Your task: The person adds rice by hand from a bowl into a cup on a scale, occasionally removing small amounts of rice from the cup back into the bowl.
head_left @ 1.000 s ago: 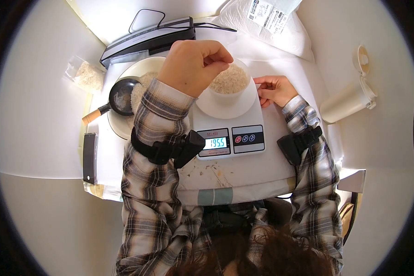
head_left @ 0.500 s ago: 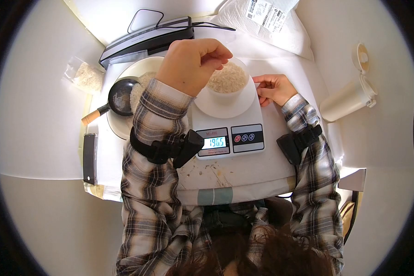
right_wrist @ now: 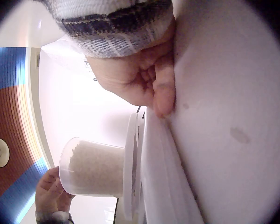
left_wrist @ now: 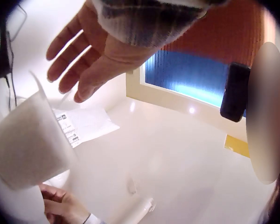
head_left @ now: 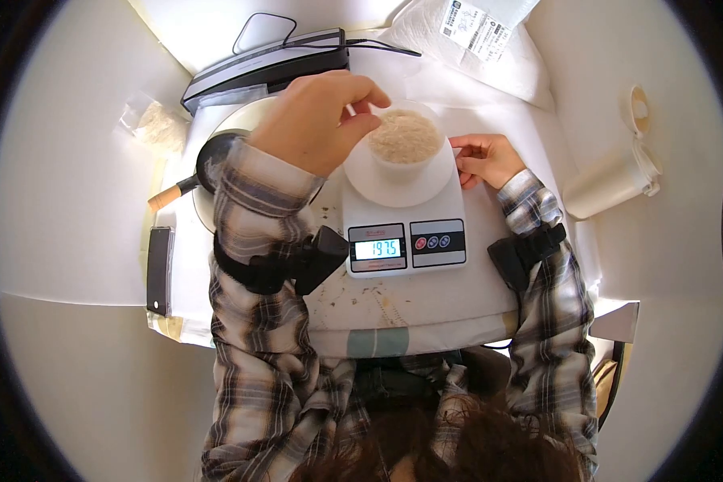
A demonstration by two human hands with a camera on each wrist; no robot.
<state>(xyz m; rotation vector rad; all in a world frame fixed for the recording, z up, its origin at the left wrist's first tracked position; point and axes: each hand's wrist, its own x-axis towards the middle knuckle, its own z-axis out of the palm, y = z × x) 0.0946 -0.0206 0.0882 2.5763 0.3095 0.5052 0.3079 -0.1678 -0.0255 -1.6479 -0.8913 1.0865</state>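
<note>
A clear plastic cup of rice (head_left: 406, 138) stands on the round plate of a white kitchen scale (head_left: 406, 210), whose display reads 197.5. My left hand (head_left: 317, 120) hovers at the cup's left, thumb and fingertips apart near the rim. In the left wrist view the left fingers (left_wrist: 67, 70) are spread with nothing between them. At the scale's right edge, my right hand (head_left: 490, 161) rests low, its fingers loosely bent and holding nothing. Its thumb (right_wrist: 164, 95) lies against the table in the right wrist view. A white bowl (head_left: 253, 118) is partly hidden behind the left forearm.
A small black pan (head_left: 215, 161) with a wooden handle overlaps the bowl. Behind are a black and silver appliance (head_left: 265, 68) with a cord and a large white bag (head_left: 466, 56). Left lie a small rice bag (head_left: 159, 128) and a phone (head_left: 160, 271); right, an open-lidded bottle (head_left: 610, 185).
My left hand has drawn a little left from above the cup, and its thumb and fingertips have parted. The display rose from 195.5 through 196.5 to 197.5. The right hand stays by the scale.
</note>
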